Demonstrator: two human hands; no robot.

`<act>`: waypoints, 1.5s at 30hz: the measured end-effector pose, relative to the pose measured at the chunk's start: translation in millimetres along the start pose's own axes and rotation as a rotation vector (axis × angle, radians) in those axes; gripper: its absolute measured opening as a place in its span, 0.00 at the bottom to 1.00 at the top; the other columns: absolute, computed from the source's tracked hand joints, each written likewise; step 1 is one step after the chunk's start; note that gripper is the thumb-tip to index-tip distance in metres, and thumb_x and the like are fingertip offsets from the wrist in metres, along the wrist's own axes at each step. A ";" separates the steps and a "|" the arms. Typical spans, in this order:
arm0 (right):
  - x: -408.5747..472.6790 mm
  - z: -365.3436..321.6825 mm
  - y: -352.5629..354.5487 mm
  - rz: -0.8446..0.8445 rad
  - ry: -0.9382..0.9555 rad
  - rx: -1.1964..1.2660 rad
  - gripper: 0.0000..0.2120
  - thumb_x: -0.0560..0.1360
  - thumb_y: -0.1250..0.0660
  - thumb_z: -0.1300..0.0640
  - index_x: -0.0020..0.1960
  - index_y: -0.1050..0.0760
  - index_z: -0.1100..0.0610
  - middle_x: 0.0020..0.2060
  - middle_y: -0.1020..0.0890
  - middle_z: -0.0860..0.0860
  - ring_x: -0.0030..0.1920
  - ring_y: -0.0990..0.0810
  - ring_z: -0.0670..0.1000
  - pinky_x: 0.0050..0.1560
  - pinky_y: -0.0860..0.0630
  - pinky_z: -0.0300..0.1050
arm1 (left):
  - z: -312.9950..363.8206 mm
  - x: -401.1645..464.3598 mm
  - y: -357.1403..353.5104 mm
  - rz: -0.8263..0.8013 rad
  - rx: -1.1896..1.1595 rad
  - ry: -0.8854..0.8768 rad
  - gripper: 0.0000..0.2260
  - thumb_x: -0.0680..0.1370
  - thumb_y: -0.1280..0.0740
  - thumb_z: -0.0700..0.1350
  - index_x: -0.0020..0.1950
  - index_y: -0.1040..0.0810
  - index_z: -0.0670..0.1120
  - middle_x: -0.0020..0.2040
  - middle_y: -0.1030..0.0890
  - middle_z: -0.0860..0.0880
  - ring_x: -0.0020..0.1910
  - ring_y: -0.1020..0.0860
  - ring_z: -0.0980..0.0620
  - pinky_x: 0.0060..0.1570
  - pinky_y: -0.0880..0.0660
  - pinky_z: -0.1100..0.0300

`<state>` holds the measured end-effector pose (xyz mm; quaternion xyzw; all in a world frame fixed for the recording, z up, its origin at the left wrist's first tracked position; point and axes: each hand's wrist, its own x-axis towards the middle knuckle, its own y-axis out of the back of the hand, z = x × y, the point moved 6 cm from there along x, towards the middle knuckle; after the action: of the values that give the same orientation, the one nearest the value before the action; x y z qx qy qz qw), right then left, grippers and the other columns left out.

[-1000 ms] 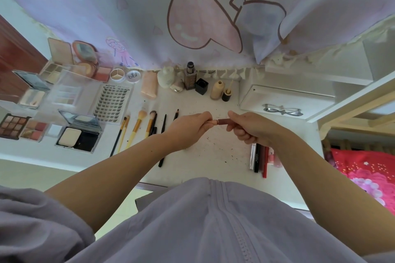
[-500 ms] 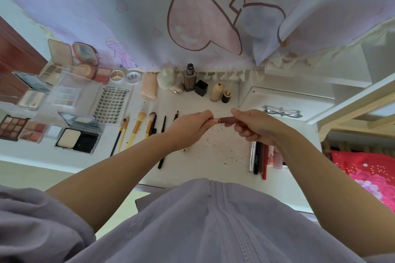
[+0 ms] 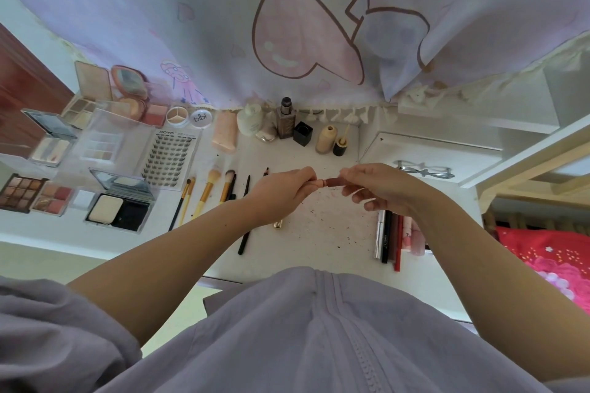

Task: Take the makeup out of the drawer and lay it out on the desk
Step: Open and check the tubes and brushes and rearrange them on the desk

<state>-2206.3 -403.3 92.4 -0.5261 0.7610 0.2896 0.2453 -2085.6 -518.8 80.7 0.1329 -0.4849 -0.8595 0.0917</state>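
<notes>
We see both hands up over the middle of the white desk (image 3: 322,226), the left hand (image 3: 281,190) pinching one end of a reddish-brown lip pencil (image 3: 332,182) and the right hand (image 3: 380,187) gripping the other. Brushes (image 3: 207,191) lie left; a row of pens (image 3: 388,234) lies near right.

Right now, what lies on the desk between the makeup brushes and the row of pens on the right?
In the head view, between the brushes and the pens: a black pencil, a gold tube, then speckled desk.

White desk (image 3: 322,226) – palettes (image 3: 24,193), brushes (image 3: 207,191), bottles (image 3: 285,120), pencils (image 3: 388,238) lie on it
</notes>
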 end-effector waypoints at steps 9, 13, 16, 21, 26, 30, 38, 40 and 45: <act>-1.4 0.4 -2.7 -0.025 0.012 -0.081 0.14 0.80 0.40 0.51 0.56 0.21 0.58 0.39 0.18 0.49 0.38 0.23 0.45 0.39 0.27 0.38 | 4.5 -2.4 -2.4 -0.042 0.022 0.004 0.13 0.82 0.48 0.53 0.57 0.31 0.48 0.39 0.28 0.55 0.33 0.31 0.57 0.32 0.33 0.60; -0.7 1.0 -2.1 -0.051 0.030 -0.042 0.10 0.79 0.38 0.55 0.55 0.21 0.56 0.42 0.18 0.49 0.40 0.23 0.45 0.40 0.27 0.38 | 5.2 -2.8 -2.7 -0.052 0.028 0.011 0.13 0.82 0.48 0.53 0.58 0.31 0.48 0.41 0.27 0.53 0.35 0.29 0.54 0.34 0.32 0.59; 0.3 5.0 1.4 -0.028 -0.006 -0.027 0.15 0.80 0.40 0.50 0.51 0.20 0.58 0.35 0.20 0.49 0.32 0.26 0.44 0.32 0.30 0.36 | 2.8 -1.5 -3.1 -0.040 0.025 0.005 0.12 0.82 0.48 0.54 0.57 0.31 0.49 0.38 0.28 0.55 0.33 0.30 0.57 0.31 0.34 0.62; 1.4 8.7 14.4 -0.015 0.008 -0.094 0.06 0.79 0.37 0.57 0.51 0.22 0.57 0.39 0.18 0.50 0.37 0.23 0.45 0.36 0.28 0.38 | -8.7 -1.9 -7.1 -0.044 0.090 0.013 0.13 0.81 0.50 0.56 0.55 0.32 0.50 0.34 0.31 0.57 0.30 0.32 0.59 0.28 0.38 0.63; -1.2 22.1 28.5 -0.009 -0.056 -0.111 0.03 0.78 0.37 0.61 0.50 0.25 0.57 0.41 0.15 0.50 0.38 0.18 0.43 0.35 0.27 0.37 | -30.0 -2.7 -13.0 -0.110 0.145 0.087 0.15 0.81 0.51 0.56 0.55 0.31 0.49 0.37 0.28 0.53 0.33 0.29 0.55 0.30 0.36 0.62; -2.0 34.3 27.1 0.029 -0.060 -0.020 0.08 0.79 0.39 0.64 0.55 0.25 0.56 0.48 0.17 0.53 0.48 0.17 0.48 0.40 0.21 0.41 | -44.6 -2.9 -17.4 -0.147 -0.111 0.308 0.15 0.81 0.49 0.56 0.52 0.31 0.47 0.39 0.24 0.53 0.35 0.24 0.52 0.33 0.29 0.60; 16.4 60.0 -32.4 0.148 -0.133 -0.143 0.06 0.81 0.43 0.56 0.55 0.32 0.58 0.44 0.16 0.51 0.43 0.18 0.48 0.37 0.24 0.40 | -39.5 6.4 -40.0 -0.050 0.039 0.468 0.20 0.79 0.45 0.55 0.43 0.20 0.43 0.43 0.23 0.47 0.49 0.25 0.46 0.46 0.26 0.53; 23.0 63.6 -49.4 0.213 -0.096 -0.214 0.06 0.81 0.43 0.54 0.50 0.32 0.56 0.43 0.16 0.51 0.40 0.20 0.48 0.33 0.29 0.39 | -41.6 8.1 -46.0 -0.048 0.194 0.455 0.21 0.79 0.47 0.55 0.50 0.19 0.44 0.51 0.23 0.46 0.55 0.28 0.45 0.51 0.29 0.53; 40.4 63.2 -82.1 0.367 -0.055 -0.382 0.13 0.80 0.44 0.49 0.50 0.31 0.59 0.43 0.22 0.54 0.39 0.25 0.52 0.37 0.32 0.44 | -48.8 11.1 -54.7 -0.053 0.364 0.389 0.20 0.79 0.47 0.55 0.49 0.20 0.44 0.54 0.24 0.45 0.56 0.29 0.45 0.53 0.34 0.53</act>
<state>-2137.7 -408.6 5.0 -0.4078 0.7683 0.4819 0.1057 -2082.2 -533.4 8.2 0.3224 -0.6010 -0.7188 0.1350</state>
